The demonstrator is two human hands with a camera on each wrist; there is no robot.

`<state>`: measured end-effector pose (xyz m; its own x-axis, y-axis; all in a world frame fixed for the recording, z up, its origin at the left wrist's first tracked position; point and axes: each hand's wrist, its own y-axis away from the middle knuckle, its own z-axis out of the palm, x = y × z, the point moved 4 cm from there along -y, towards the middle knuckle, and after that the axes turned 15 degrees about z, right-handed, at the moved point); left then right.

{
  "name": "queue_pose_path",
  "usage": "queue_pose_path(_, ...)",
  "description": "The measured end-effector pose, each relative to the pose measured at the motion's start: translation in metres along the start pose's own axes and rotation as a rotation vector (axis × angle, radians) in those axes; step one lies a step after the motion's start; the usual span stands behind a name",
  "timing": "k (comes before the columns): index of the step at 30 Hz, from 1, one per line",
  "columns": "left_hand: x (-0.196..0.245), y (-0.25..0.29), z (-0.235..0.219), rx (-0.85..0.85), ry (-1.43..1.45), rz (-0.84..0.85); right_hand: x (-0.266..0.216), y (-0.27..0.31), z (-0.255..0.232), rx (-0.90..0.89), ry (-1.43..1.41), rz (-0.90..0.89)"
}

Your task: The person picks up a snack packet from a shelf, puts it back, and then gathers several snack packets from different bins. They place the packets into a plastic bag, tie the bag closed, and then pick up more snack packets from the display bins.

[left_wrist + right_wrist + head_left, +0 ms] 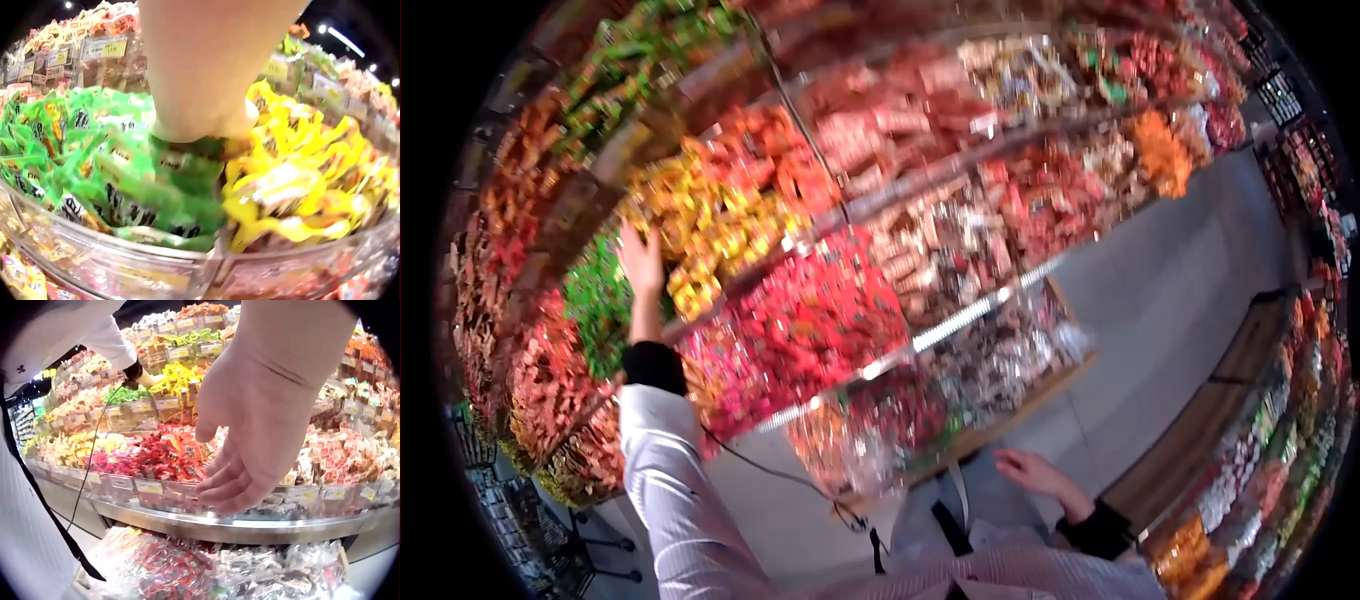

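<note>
My left hand [640, 262] reaches over the candy bins, at the border between green-wrapped packets [598, 298] and yellow-wrapped packets [720, 225]. In the head view its fingers extend loosely toward the back of the display. From the left wrist, the hand [200, 81] comes down from above, with the green packets [112, 169] on one side and the yellow packets [294, 175] on the other; its fingertips are hidden there. Low in front of my body hangs my right hand [1032, 470]. Seen from its wrist, this hand [253, 437] has loosely bent fingers and holds nothing.
Tiered clear bins hold red packets [810, 310] and other wrapped sweets. A metal rail [219, 528] edges the display, above a low box of bagged goods [169, 565]. A black cable [775, 470] hangs near my left sleeve. Grey floor [1190, 270] lies at the right.
</note>
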<state>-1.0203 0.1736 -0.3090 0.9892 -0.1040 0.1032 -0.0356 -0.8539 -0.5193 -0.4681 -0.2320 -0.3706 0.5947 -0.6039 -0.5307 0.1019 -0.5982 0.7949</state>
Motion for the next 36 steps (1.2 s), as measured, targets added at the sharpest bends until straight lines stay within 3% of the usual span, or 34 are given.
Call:
queue_pose_path(1,0.002,-0.008,-0.01,0.005,0.192,0.098,0.027,-0.002,0.011,-0.037,-0.021,-0.055)
queue_pose_path(2,-0.026,-0.011,-0.003,-0.01,0.062,0.153,0.027,0.008,0.008,-0.124,0.062,0.022)
queue_pose_path(3,-0.001,-0.008,-0.031,-0.054,0.124,0.052,0.038,0.009,0.007,-0.139,0.09,0.014)
queue_pose_path(4,0.005,-0.001,-0.046,0.053,0.331,-0.001,0.051,0.012,0.009,-0.154,0.122,-0.004)
queue_pose_path(5,0.023,0.011,-0.065,0.093,0.336,0.03,0.066,0.009,0.011,-0.148,0.085,0.005)
queue_pose_path(9,0.133,0.125,-0.102,0.134,0.315,0.273,0.118,-0.025,0.01,-0.082,0.02,0.128)
queue_pose_path(11,0.148,0.213,-0.089,0.098,0.352,0.369,0.129,-0.048,0.007,-0.071,0.06,0.151)
queue_pose_path(12,0.164,0.252,-0.084,-0.041,0.336,0.484,0.134,-0.06,0.007,-0.046,0.095,0.161)
queue_pose_path(15,0.196,0.368,-0.048,-0.374,0.56,0.164,0.14,-0.101,0.009,0.026,-0.058,0.073)
queue_pose_path(19,0.263,0.485,-0.002,-0.659,0.898,0.11,0.162,-0.173,0.02,0.032,0.07,0.059)
queue_pose_path(21,0.302,0.505,0.014,-0.804,0.856,0.273,0.165,-0.21,0.033,0.031,0.064,0.018)
queue_pose_path(25,0.334,0.529,0.082,-0.916,0.806,0.307,0.186,-0.279,0.063,0.067,0.179,0.122)
queue_pose_path(27,0.323,0.523,0.113,-0.796,0.593,0.078,0.208,-0.309,0.089,0.089,0.181,0.138)
queue_pose_path(28,0.32,0.536,0.127,-0.806,0.598,0.067,0.217,-0.32,0.101,0.115,0.183,0.148)
queue_pose_path(30,0.299,0.573,0.15,-0.851,0.507,-0.4,0.229,-0.337,0.135,0.083,0.103,0.162)
queue_pose_path(32,0.293,0.606,0.162,-0.85,0.487,-0.481,0.225,-0.339,0.163,0.05,0.03,0.168)
queue_pose_path(34,0.29,0.622,0.172,-1.035,0.488,-0.619,0.212,-0.339,0.174,0.131,-0.014,0.337)
queue_pose_path(35,0.287,0.622,0.177,-1.029,0.494,-0.621,0.206,-0.341,0.174,0.159,-0.113,0.361)
queue_pose_path(36,0.288,0.617,0.181,-1.193,0.533,-0.578,0.206,-0.347,0.176,0.166,-0.109,0.359)
